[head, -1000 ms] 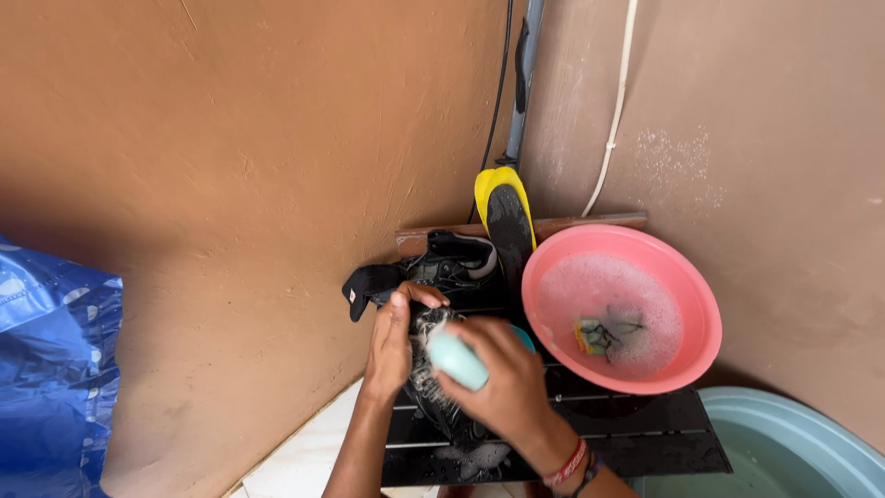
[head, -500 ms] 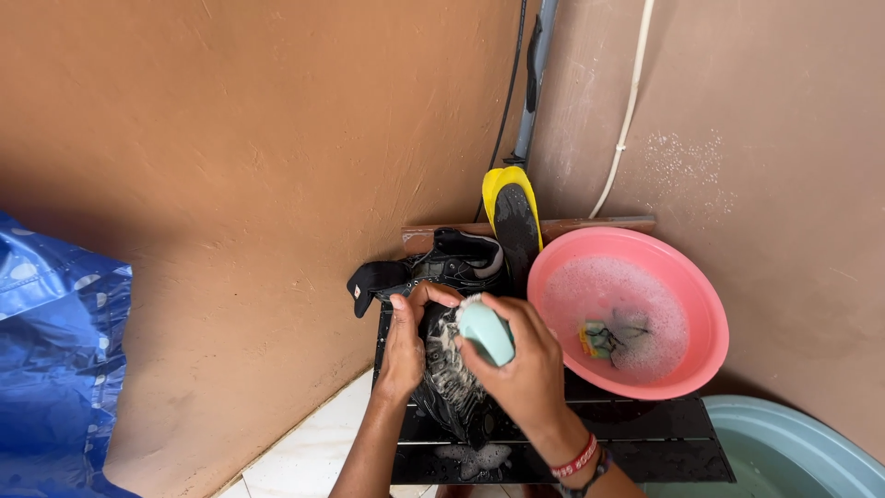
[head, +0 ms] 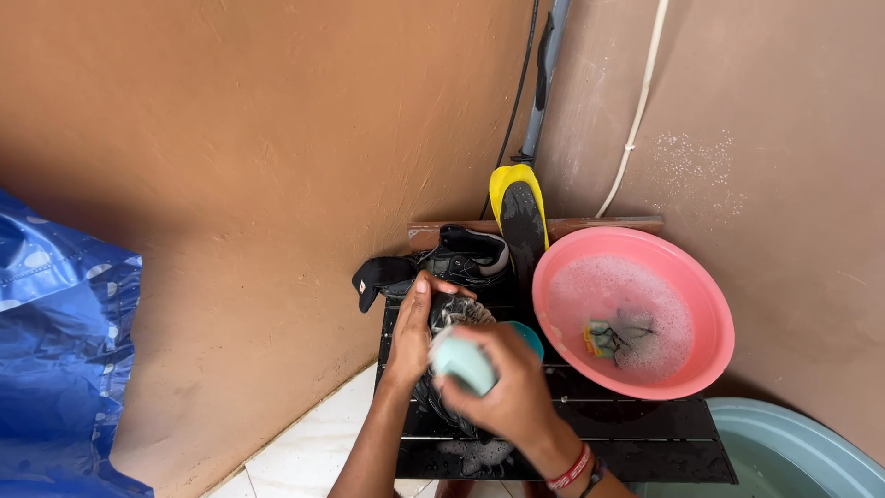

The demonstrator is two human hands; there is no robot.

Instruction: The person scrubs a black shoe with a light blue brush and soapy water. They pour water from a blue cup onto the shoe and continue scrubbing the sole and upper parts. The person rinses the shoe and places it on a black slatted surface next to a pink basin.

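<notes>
We look down on a black slatted bench (head: 636,420) set in the corner of two tan walls. The left hand (head: 412,334) is clasped around a soapy black shoe (head: 454,318), pinning it to the slats so it cannot slide. The right hand (head: 505,387) is closed around a pale green scrubbing brush (head: 464,361), pressed against the shoe's upper, apparently bristles down. A second black shoe (head: 470,254) rests behind, near the wall, and a yellow-edged insole (head: 522,217) leans upright beside it, likely to drain. The pink basin (head: 710,304) of sudsy water, a sponge (head: 599,338) floating in it, sits just beside the right hand, within easy reach. A blue tarp (head: 60,369) hangs at left.
</notes>
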